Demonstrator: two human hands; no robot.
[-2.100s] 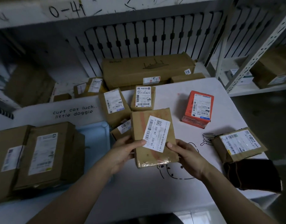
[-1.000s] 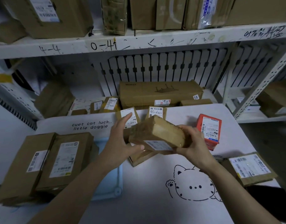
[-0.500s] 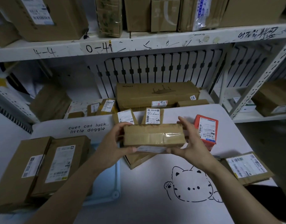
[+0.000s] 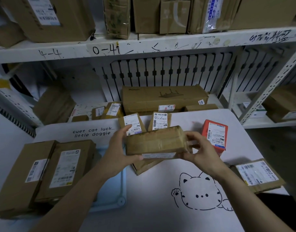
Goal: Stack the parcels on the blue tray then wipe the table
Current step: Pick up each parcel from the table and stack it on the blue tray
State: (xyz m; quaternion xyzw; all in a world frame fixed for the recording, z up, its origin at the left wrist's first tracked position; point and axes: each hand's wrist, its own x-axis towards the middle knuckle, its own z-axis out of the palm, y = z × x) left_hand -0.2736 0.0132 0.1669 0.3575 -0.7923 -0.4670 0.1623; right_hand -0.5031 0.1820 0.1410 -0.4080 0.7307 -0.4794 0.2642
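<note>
A brown taped parcel (image 4: 154, 141) is held up above the table between both hands, its label facing down. My left hand (image 4: 118, 152) grips its left end with the thumb underneath. My right hand (image 4: 200, 149) pinches its right end. The blue tray (image 4: 110, 195) lies at the left of the table, and two large brown parcels (image 4: 43, 171) lie on it. More parcels lie on the white table (image 4: 152, 213): two small brown ones (image 4: 159, 120) at the back, an orange one (image 4: 215, 134) to the right, a flat brown one (image 4: 257, 174) at the right edge.
Another brown parcel (image 4: 144, 166) lies under the held one beside the tray. A long cardboard box (image 4: 164, 97) stands behind the table. Shelves with more boxes (image 4: 144, 15) rise above and to the right. A dark cloth (image 4: 284, 203) lies at the table's right corner.
The parcel was lifted off the table and turned over so its label faces down. My right hand has shifted to pinch its right end. The camera view tilted up.
</note>
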